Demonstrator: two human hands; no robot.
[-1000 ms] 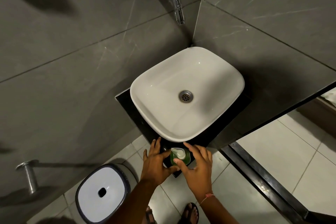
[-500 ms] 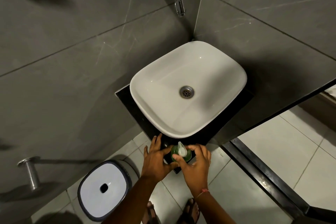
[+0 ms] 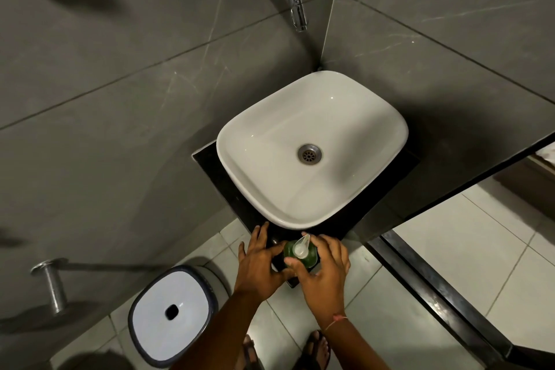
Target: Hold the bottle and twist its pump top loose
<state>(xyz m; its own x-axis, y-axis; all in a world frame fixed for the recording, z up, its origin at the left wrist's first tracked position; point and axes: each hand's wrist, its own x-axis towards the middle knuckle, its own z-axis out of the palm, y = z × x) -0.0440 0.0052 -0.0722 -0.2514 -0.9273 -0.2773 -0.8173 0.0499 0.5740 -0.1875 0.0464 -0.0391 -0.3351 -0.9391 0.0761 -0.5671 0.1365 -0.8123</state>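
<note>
The green soap bottle [image 3: 301,254] stands on the near corner of the black counter [image 3: 210,156], just in front of the white basin's [image 3: 312,147] front rim, its pale pump head [image 3: 301,246] pointing up toward the basin. The right hand [image 3: 326,272] curls round the bottle's right side, thumb across the near face and fingers wrapped behind it. The left hand [image 3: 259,264] lies on the counter edge just to the left, fingers spread and fairly straight; its thumb looks to touch the bottle's left side, though from this steep angle that contact is hard to confirm. Since the bottle sits so close to the corner, the grip seems best kept low on the body, not on the pump, with the left hand steadying the base so it cannot slip off toward the floor tiles [image 3: 468,249] or the white-lidded bin [image 3: 172,311] below. Any lift or turn should probably stay upright, over the counter.
</note>
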